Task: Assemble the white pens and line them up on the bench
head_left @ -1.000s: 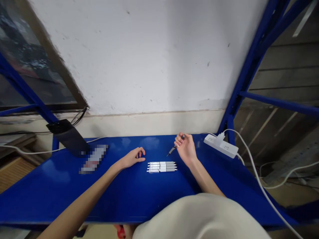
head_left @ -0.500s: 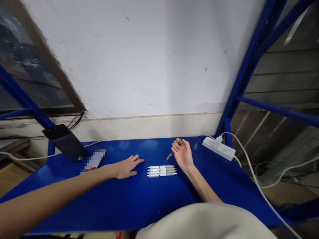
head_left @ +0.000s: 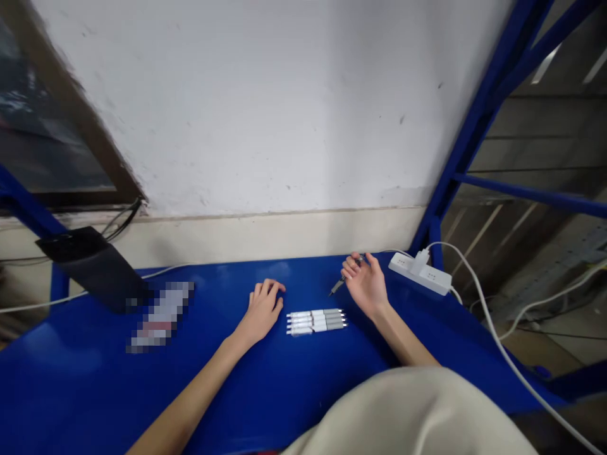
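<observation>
Several white-and-grey pens (head_left: 318, 321) lie side by side on the blue table (head_left: 265, 392), their grey ends pointing right. Just beyond their right end, my right hand (head_left: 366, 284) is raised palm up, fingers curled round another pen (head_left: 337, 286). That pen's dark tip points down and left; part of its barrel is hidden by the fingers. Left of the row, my left hand (head_left: 262, 308) rests palm down on the table with its fingers apart, slightly bent. It holds nothing and does not touch the pens.
A white power strip (head_left: 420, 273) with a plug and cable lies at the right back. To the left stand a black box-like object (head_left: 95, 268) and a blurred-out flat item (head_left: 164, 316). A wall (head_left: 265, 234) closes the back; blue posts (head_left: 467, 126) rise at the sides.
My left hand has turned so its fingers point more away from me, and its forearm has swung inward. The view has shifted slightly. My right hand still holds the pen.
</observation>
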Demonstrator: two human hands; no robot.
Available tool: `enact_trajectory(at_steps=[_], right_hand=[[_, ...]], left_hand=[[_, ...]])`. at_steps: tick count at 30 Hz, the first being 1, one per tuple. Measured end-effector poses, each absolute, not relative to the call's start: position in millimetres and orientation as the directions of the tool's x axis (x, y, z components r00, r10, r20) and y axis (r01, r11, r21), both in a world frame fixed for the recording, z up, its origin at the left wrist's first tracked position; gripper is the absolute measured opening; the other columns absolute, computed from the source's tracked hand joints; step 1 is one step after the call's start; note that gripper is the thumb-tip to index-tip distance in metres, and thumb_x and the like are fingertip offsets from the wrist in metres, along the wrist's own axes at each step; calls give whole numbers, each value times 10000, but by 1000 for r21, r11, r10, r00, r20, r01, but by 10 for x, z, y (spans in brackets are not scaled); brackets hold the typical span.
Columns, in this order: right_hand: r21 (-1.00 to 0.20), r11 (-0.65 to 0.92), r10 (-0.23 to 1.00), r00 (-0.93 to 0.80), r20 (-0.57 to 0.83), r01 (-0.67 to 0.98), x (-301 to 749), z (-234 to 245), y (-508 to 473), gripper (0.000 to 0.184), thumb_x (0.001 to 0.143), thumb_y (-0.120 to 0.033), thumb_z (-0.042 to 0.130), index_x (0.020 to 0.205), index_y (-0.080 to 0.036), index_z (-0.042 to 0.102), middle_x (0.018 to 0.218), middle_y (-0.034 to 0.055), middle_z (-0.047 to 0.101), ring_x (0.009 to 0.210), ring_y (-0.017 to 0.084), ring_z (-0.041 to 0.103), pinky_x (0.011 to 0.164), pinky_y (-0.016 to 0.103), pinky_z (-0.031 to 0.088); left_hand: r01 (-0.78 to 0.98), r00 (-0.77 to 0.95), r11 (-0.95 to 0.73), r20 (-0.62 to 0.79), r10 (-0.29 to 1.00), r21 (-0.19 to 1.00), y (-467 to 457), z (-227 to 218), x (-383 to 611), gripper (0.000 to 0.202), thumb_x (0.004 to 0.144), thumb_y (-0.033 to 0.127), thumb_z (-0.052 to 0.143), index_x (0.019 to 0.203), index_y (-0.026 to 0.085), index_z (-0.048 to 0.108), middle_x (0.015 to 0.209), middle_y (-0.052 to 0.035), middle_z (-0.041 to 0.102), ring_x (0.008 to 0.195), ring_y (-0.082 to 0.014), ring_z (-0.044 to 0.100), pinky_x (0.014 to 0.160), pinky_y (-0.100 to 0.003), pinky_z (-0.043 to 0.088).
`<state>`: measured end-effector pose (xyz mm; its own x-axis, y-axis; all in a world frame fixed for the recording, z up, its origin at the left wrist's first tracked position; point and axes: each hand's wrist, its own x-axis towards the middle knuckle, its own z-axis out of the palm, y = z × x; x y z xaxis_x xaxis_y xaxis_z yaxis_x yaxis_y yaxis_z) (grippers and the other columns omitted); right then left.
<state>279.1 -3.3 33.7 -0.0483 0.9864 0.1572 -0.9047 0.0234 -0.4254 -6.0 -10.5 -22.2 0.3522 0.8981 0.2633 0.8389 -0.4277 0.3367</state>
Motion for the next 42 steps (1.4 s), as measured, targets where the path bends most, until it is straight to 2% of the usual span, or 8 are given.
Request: enact_trajectory(at_steps=[3,6,8,14,27,31,35,42], right_hand=[[-389,35,981,-43,190,-920,2797,324,-60,280,1081,-328,390,875,-207,537,680,-40,317,577,133,357,541,227,437],[-375,-15,984,-80,158,-927,2762,292,-79,256,1066,-322,416,851,-216,505,673,-47,295,564,130,340,531,223,432],[-382,-58,980,-126,154,-922,2729,274,-84,226,1047,-319,450,852,-217,499,677,-50,284,564,128,337,532,224,430],[-435,-8,979,-95,178,-901,2696,298,-74,170,945,-250,522,790,-227,456,687,-49,245,571,137,331,530,238,431],[-498,95,986,11,169,-862,2717,434,-75,150,949,-241,511,806,-239,467,687,-39,257,581,155,320,542,275,442],[-462,58,987,-19,160,-885,2690,476,-90,169,987,-306,513,836,-233,493,694,-40,265,592,152,328,547,272,447],[-478,57,989,-16,148,-877,2687,473,-77,146,970,-248,511,827,-226,492,688,-40,251,588,149,327,538,259,434],[-501,45,995,-7,100,-864,2716,412,21,135,983,-254,511,854,-216,523,690,-41,258,584,146,328,551,253,448]], left_hand=[[866,324,-415,318,891,279,-136,-383,-32,398,1074,274,329,1417,221,525,1583,-121,476,1523,-302,366,1247,-593,283],[878,329,-408,301,895,252,-166,-435,-35,429,1088,280,306,1458,216,514,1631,-103,455,1565,-265,333,1295,-559,219],[882,325,-403,304,896,244,-172,-432,-37,439,1091,288,298,1460,211,522,1636,-102,455,1564,-258,342,1295,-552,234],[882,333,-410,308,891,231,-193,-399,-30,448,1097,286,303,1477,194,522,1647,-110,442,1569,-264,332,1294,-558,239],[873,339,-408,270,901,265,-241,-354,-26,494,1089,270,280,1515,160,505,1671,-122,398,1576,-292,313,1299,-569,224],[878,350,-406,237,906,252,-185,-302,-53,479,1066,273,331,1486,172,539,1644,-123,444,1554,-316,356,1279,-574,263],[877,353,-417,268,896,240,-107,-260,-70,425,1020,275,419,1398,206,601,1568,-118,542,1497,-350,428,1220,-593,346],[848,326,-422,313,892,320,-126,-257,-57,376,1019,270,427,1326,197,632,1516,-131,575,1481,-357,428,1217,-605,346]])
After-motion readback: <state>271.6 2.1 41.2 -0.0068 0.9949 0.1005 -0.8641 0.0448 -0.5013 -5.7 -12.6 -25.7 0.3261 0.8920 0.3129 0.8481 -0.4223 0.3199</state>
